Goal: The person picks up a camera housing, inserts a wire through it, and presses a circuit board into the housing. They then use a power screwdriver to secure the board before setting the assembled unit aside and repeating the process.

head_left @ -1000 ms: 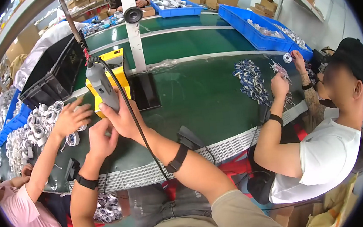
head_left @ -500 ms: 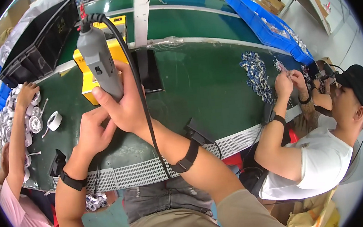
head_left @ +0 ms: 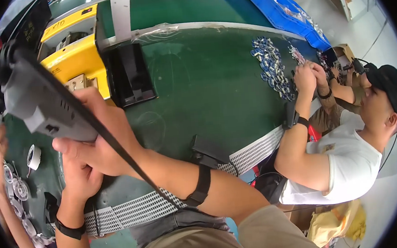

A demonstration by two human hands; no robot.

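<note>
We grip a grey handheld power tool above the near left of the green counter.

The grey plastic tool body [head_left: 43, 106], with its black cord [head_left: 116, 151] trailing down our forearm, lies in our right hand [head_left: 100, 145], fingers wrapped round its lower end; its long axis runs from the far left down toward the hand. Our left hand [head_left: 79, 180] sits just beneath and nearer to us, curled against the right; what it pinches, if anything, is hidden. Beyond stand a yellow box-shaped machine [head_left: 74, 59] and a black tray [head_left: 129, 76]; white round spools [head_left: 33, 156] lie left, a co-worker's hands [head_left: 307, 75] work far right.
</note>
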